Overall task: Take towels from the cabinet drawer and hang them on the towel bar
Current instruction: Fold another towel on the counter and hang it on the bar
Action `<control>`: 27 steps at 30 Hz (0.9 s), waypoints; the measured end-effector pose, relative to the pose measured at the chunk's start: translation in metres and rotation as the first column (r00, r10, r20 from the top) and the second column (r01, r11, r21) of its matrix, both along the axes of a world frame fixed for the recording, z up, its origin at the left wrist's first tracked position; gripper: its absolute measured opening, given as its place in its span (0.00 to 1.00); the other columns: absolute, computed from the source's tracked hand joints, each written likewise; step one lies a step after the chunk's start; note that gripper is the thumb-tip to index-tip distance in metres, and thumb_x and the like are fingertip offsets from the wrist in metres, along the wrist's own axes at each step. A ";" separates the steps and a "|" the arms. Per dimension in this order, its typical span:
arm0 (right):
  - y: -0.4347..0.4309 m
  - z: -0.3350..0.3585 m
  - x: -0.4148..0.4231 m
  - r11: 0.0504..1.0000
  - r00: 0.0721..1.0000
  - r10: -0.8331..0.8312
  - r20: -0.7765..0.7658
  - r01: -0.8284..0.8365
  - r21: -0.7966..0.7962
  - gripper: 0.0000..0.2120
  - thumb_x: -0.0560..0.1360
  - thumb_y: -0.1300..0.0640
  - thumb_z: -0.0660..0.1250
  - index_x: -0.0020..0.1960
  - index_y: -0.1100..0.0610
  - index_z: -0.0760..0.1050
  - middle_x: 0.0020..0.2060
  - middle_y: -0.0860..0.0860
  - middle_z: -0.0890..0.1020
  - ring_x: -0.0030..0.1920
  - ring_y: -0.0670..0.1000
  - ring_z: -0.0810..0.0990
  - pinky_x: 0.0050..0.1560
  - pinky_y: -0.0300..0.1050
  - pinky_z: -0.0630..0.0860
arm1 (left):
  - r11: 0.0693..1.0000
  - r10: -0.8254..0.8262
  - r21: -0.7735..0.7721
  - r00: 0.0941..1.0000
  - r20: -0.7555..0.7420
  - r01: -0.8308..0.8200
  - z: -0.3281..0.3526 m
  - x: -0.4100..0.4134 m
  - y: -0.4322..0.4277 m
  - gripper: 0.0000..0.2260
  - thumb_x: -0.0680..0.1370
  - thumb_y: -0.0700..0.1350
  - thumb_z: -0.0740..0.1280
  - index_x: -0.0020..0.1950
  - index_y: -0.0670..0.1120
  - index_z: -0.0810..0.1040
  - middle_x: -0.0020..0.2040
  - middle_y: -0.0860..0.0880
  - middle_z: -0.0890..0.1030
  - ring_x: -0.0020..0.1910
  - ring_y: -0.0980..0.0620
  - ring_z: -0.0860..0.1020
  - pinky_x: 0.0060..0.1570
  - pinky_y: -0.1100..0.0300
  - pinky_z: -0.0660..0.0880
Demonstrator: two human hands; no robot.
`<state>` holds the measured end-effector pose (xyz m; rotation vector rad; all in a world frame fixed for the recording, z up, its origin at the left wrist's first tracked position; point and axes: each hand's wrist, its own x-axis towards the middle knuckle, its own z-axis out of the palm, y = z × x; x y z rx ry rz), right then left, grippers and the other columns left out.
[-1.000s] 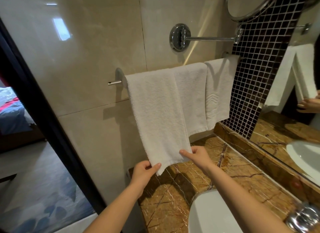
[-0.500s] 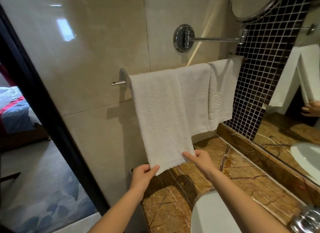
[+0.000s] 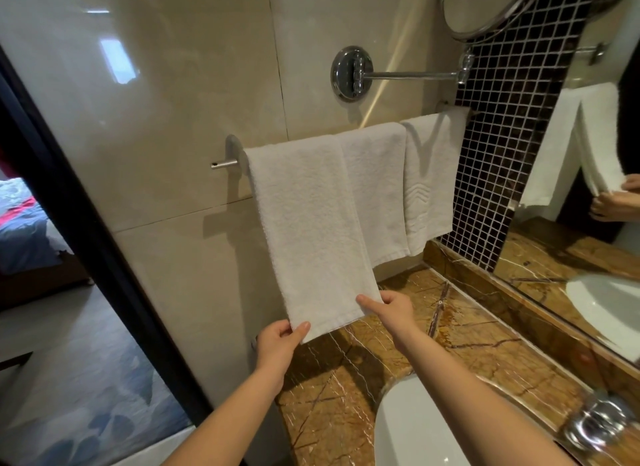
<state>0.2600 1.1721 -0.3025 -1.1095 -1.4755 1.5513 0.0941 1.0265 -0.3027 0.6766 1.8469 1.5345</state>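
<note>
Three white towels hang side by side over the chrome towel bar [image 3: 225, 164] on the beige tiled wall. The nearest towel [image 3: 308, 223] hangs at the bar's left end and overlaps the middle towel [image 3: 377, 188]; the far towel [image 3: 429, 181] hangs by the mosaic wall. My left hand [image 3: 277, 344] pinches the nearest towel's lower left corner, thumb on its front. My right hand [image 3: 391, 309] pinches its lower right corner. The cabinet drawer is out of view.
A brown marble counter [image 3: 467, 344] runs below the towels, with a white sink [image 3: 412, 431] at the bottom and a chrome tap [image 3: 595, 424] at right. A swing-arm mirror mount [image 3: 353, 74] sticks out above the bar. A wall mirror [image 3: 588, 188] is at right, a dark doorframe [image 3: 86, 240] at left.
Both hands keep their hold on the nearest towel's bottom corners. The view has shifted slightly; the towel hangs much as before.
</note>
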 end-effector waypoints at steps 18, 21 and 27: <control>-0.027 0.024 0.015 0.999 1.000 -0.021 -0.007 0.020 -0.039 0.11 0.75 0.58 0.71 0.55 0.60 0.80 0.45 0.50 0.84 0.39 0.45 0.80 0.30 0.32 0.72 | 0.999 0.022 0.030 0.996 0.082 -0.025 0.002 0.005 -0.008 0.14 0.73 0.42 0.73 0.57 0.47 0.74 0.50 0.48 0.83 0.44 0.54 0.81 0.37 0.64 0.77; -0.025 0.023 0.019 1.000 0.999 -0.008 0.041 0.007 0.019 0.04 0.74 0.58 0.71 0.48 0.57 0.81 0.44 0.50 0.84 0.42 0.48 0.82 0.36 0.38 0.77 | 1.000 0.000 0.013 0.998 0.069 -0.001 -0.002 0.003 -0.010 0.07 0.73 0.42 0.72 0.50 0.47 0.79 0.46 0.49 0.84 0.40 0.55 0.83 0.31 0.67 0.76; -0.021 0.019 0.011 0.999 0.996 0.022 0.086 -0.025 0.026 0.06 0.73 0.56 0.72 0.47 0.57 0.80 0.46 0.53 0.83 0.48 0.53 0.81 0.51 0.49 0.79 | 1.000 0.016 -0.005 0.998 0.063 -0.016 -0.001 -0.002 -0.012 0.06 0.73 0.41 0.72 0.48 0.48 0.79 0.44 0.50 0.84 0.44 0.51 0.82 0.38 0.61 0.77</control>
